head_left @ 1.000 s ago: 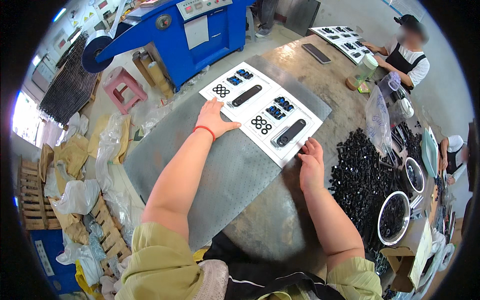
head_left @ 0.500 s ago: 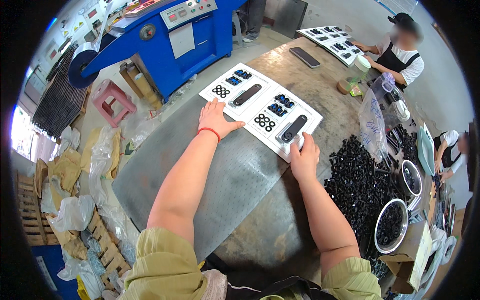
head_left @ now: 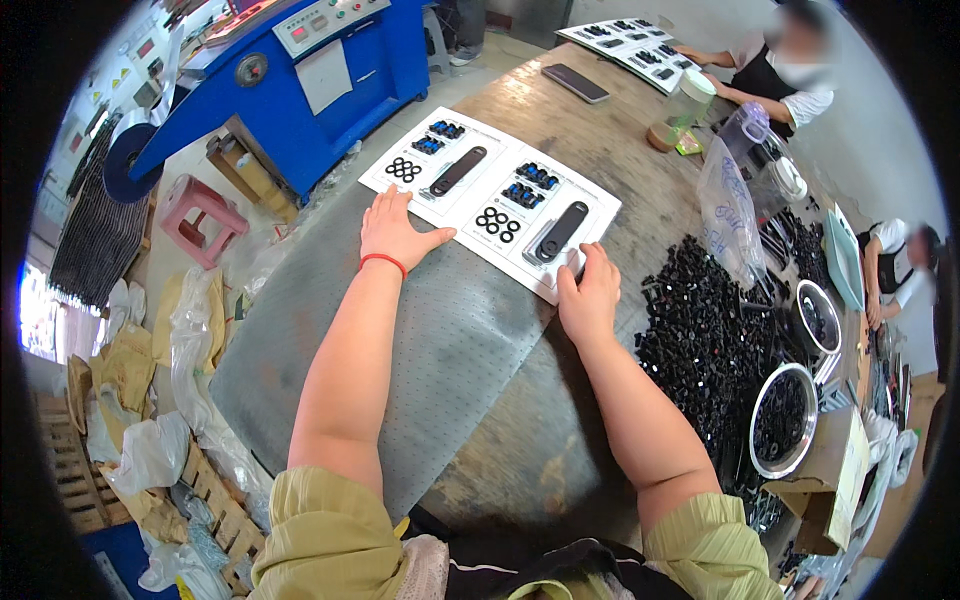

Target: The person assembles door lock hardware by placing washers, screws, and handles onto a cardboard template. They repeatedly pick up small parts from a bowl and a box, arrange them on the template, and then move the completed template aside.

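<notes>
A white printed card (head_left: pixel 463 215) lies across the far part of a grey perforated mat (head_left: pixel 400 330) and the table. It carries two matching sets: blue-and-black small parts (head_left: pixel 523 193), black rings (head_left: pixel 497 225) and a long black piece (head_left: pixel 563 231) under a clear cover. My left hand (head_left: pixel 395 232), with a red cord at the wrist, rests at the card's near left edge. Its fingers are spread and the thumb points right along that edge. At the near right corner, my right hand (head_left: pixel 590 295) has its fingers and thumb closed about the card's edge.
Right of the card lie a heap of small black parts (head_left: pixel 690 340) and metal bowls (head_left: pixel 783 420). A phone (head_left: pixel 575 83), jars (head_left: pixel 683 110) and a plastic bag (head_left: pixel 728 215) stand farther off. Two other people work across the table. A blue machine (head_left: pixel 340 70) and pink stool (head_left: pixel 203 220) are left.
The whole view has shifted, so card, phone and machine appear farther up and left. Both hands stay at the same card edges.
</notes>
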Demonstrator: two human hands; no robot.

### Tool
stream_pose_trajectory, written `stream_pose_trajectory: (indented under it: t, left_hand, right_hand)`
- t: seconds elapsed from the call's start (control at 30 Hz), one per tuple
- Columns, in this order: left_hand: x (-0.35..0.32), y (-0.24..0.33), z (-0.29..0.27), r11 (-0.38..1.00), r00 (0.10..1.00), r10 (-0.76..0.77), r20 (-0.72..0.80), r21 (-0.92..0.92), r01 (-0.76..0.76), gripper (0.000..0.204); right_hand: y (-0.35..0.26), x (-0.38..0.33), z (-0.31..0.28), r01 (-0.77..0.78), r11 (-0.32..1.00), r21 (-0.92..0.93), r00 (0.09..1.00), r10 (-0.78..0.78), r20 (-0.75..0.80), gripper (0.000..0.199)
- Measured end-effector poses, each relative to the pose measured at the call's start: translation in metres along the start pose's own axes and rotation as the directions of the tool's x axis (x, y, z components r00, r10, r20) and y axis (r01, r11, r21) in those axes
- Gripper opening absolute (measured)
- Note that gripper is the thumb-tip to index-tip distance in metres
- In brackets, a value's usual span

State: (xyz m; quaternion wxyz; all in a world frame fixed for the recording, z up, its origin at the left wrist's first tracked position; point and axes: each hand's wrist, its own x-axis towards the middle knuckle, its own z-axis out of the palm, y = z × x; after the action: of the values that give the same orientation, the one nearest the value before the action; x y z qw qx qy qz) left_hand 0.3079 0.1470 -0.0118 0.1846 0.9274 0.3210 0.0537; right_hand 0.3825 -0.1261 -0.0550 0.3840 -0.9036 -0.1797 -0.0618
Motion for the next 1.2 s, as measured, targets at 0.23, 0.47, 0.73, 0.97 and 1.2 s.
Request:
stream_pose_trajectory:
  t: [0.23,0.47,0.73,0.97,1.2]
  left_hand:
    - [0.004,-0.006,0.009,0.997,0.989,0.075,-0.128,0.026,-0.073,0.091]
    - [0.013,-0.006,0.006,1.000,1.000,0.001,0.027,0.010,-0.001,0.099]
    - [0.007,-0.010,0.008,0.999,0.999,0.029,-0.030,0.014,-0.029,0.090]
    - [0.003,-0.011,0.010,0.999,0.997,0.034,-0.063,-0.002,-0.034,0.087]
    - [0.005,-0.017,0.013,0.999,0.993,0.033,-0.109,-0.026,-0.036,0.086]
  right_hand:
    - [-0.005,0.011,-0.007,-0.101,0.995,0.011,0.988,0.099,0.115,0.056]
    - [-0.012,0.015,-0.030,-0.119,0.992,0.035,0.960,0.107,0.258,0.072]
    - [0.001,0.008,-0.030,-0.067,0.989,0.128,0.962,0.030,0.270,0.074]
    - [0.011,0.004,-0.027,-0.014,0.993,0.118,0.962,-0.019,0.273,0.075]
    - [0.004,0.005,-0.024,-0.022,0.996,0.087,0.952,-0.006,0.308,0.076]
